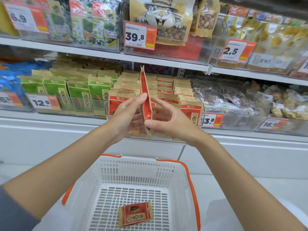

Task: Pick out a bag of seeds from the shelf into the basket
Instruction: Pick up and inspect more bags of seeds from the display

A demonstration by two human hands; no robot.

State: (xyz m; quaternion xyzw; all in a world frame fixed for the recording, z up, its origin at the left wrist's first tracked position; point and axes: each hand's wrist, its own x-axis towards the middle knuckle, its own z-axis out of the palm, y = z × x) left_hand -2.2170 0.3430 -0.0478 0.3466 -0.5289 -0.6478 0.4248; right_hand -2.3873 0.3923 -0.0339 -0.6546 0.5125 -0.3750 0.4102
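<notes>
head view: i hold a flat red and tan paper bag of seeds [145,97] upright and edge-on in front of the shelf [103,55], above the white slotted plastic basket with orange handles [138,162], not in it. my left hand [125,114] pinches its side, thumb high up, while my right hand [168,119] pinches its lower end between thumb and loosely spread fingers [160,104]. a smaller red seed packet [135,214] lies flat on the basket floor, and rows of matching red bags [168,90] stand on the shelf behind my hands.
</notes>
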